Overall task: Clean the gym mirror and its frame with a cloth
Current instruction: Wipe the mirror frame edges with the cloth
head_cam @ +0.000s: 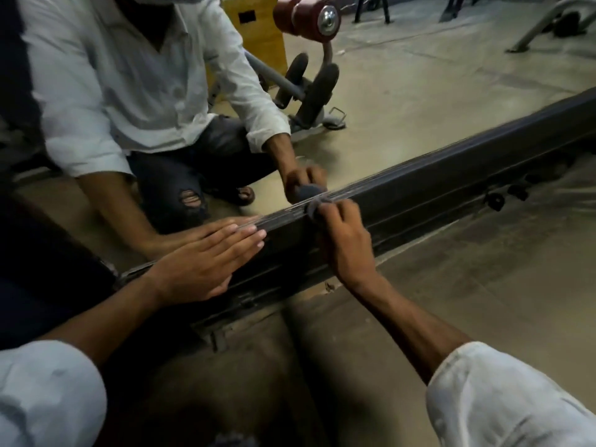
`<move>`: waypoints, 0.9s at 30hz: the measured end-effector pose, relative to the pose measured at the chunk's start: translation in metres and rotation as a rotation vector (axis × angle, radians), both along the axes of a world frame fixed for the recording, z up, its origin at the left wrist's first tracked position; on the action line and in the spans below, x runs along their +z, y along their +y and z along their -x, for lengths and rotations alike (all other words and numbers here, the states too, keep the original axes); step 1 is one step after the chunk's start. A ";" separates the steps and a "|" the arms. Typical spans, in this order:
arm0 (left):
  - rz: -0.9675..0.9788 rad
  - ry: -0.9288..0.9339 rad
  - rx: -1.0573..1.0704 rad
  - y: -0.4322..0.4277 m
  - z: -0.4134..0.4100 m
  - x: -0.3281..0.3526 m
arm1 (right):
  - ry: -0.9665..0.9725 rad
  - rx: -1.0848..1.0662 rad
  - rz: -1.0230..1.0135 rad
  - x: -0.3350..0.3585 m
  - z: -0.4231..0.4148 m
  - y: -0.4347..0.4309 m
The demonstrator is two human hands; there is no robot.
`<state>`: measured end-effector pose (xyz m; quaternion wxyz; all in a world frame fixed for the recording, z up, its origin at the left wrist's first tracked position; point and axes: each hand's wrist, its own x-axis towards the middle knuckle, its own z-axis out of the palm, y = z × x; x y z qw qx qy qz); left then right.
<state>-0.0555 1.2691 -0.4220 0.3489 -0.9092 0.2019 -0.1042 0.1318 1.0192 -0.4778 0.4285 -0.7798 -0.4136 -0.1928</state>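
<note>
The mirror (403, 101) fills the upper part of the view and reflects me crouching in a white shirt. Its dark frame (451, 175) runs along the bottom edge, slanting from lower left to upper right. My right hand (346, 240) grips a small grey cloth (313, 208) and holds it against the top edge of the frame where it meets the glass. My left hand (206, 256) lies flat with straight fingers on the frame, to the left of the cloth.
A dusty tan floor (467, 285) lies below the frame, with a metal track beside it. The mirror reflects gym equipment with red rollers (306, 14), a yellow box (258, 30) and a machine leg at the top right.
</note>
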 end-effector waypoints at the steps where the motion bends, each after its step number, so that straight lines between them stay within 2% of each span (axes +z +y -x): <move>1: -0.012 0.000 0.006 0.000 0.000 0.000 | 0.115 -0.084 -0.056 -0.003 -0.004 -0.002; 3: -0.025 -0.001 0.018 -0.002 0.000 0.001 | 0.210 -0.131 -0.074 -0.008 0.001 0.001; 4: -0.037 -0.004 0.028 -0.003 0.001 0.002 | 0.187 -0.063 -0.045 -0.009 0.009 0.006; 6: -0.074 -0.006 0.051 -0.005 0.000 0.003 | 0.052 0.130 0.065 -0.011 0.026 0.014; 8: -0.106 -0.007 0.060 -0.006 0.000 0.004 | -0.071 0.227 0.137 -0.013 0.026 0.014; 10: -0.106 0.000 0.076 -0.008 0.000 0.006 | -0.069 0.153 0.078 -0.011 0.006 0.006; 14: -0.061 0.018 0.101 -0.019 -0.003 0.005 | 0.272 -0.262 -0.200 -0.005 -0.037 -0.011; 16: -0.074 0.031 0.072 -0.033 -0.026 0.005 | 0.229 -0.250 -0.185 -0.005 -0.030 -0.005; 20: -0.110 0.031 -0.032 -0.062 -0.093 0.007 | 0.054 0.001 -0.067 -0.012 -0.022 -0.004; 22: -0.111 0.035 -0.074 -0.071 -0.115 0.008 | 0.076 -0.055 -0.110 -0.009 -0.044 -0.015; 25: -0.150 0.039 -0.103 -0.072 -0.125 0.003 | 0.276 -0.291 -0.271 -0.003 -0.061 -0.023; 27: -0.139 0.038 -0.109 -0.072 -0.126 0.001 | 0.188 -0.191 -0.208 0.000 -0.047 -0.020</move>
